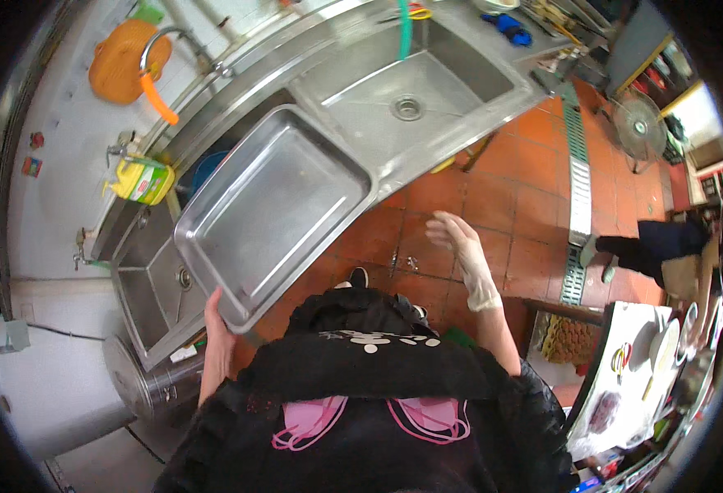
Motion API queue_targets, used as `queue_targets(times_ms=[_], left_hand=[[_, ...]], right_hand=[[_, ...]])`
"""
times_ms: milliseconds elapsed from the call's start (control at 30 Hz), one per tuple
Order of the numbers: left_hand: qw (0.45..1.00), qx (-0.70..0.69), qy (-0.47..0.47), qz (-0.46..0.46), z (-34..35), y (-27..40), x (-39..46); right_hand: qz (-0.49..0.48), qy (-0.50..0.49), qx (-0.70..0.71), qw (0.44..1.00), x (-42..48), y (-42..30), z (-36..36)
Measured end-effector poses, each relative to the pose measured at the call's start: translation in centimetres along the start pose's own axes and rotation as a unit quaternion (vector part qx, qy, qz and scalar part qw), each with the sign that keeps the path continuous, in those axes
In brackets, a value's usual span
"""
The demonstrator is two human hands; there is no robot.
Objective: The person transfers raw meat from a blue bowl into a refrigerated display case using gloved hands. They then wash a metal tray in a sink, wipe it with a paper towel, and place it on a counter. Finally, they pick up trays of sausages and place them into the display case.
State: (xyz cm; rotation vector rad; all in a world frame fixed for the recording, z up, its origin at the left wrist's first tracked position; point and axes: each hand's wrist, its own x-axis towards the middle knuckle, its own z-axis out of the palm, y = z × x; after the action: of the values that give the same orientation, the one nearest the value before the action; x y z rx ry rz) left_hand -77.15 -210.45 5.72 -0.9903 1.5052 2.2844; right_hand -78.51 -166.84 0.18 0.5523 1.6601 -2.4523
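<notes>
A deep rectangular stainless-steel tray [275, 203] hangs tilted over the sink unit. My left hand [219, 336] grips its near left corner, thumb on the rim and the other fingers hidden. The tray's inside shows bare, shiny metal. My right hand [463, 256] wears a pale thin glove and holds nothing; it is over the tiled floor, right of the tray and apart from it. Beyond the tray is a steel sink basin [361, 117] with a round drain [407, 108]. Another steel basin [158, 289] lies left of the tray, partly covered by it.
A yellow detergent jug [145, 180] stands by the wall taps. An orange hose [158, 101] hangs from a gooseneck tap [182, 34]. On the right are a white-topped table [635, 382], a floor fan [639, 126] and another person [657, 246]. A metal drum [164, 385] stands left.
</notes>
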Motion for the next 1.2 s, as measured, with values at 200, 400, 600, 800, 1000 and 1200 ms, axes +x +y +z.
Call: queue_targets(times_ms=[200, 400, 600, 800, 1000, 1200], left_hand=[[0.987, -0.113, 0.112, 0.011, -12.6, -1.3, -2.1], [0.958, -0.157, 0.237, 0.023, -11.6, -0.4, -4.3], [0.95, -0.158, 0.271, 0.005, -12.4, 0.7, -2.9], [0.959, -0.166, 0.229, -0.017, -13.5, 1.6, -1.5], [0.956, -0.179, 0.233, -0.009, -12.4, 2.5, -0.3], [0.944, -0.213, 0.252, -0.017, -12.5, 2.9, 1.1]], right_hand=[[-0.166, -0.152, -0.391, 0.892, 14.1, 4.4, 15.3], [-0.169, -0.284, -0.711, 0.62, 24.0, 14.5, 18.8], [-0.138, -0.236, -0.777, 0.567, 30.6, 21.3, 17.6], [-0.086, -0.306, -0.751, 0.579, 27.4, 15.5, 22.8], [-0.187, -0.339, -0.599, 0.701, 28.1, 17.1, 29.7], [-0.253, -0.415, -0.732, 0.478, 31.2, 20.8, 26.5]])
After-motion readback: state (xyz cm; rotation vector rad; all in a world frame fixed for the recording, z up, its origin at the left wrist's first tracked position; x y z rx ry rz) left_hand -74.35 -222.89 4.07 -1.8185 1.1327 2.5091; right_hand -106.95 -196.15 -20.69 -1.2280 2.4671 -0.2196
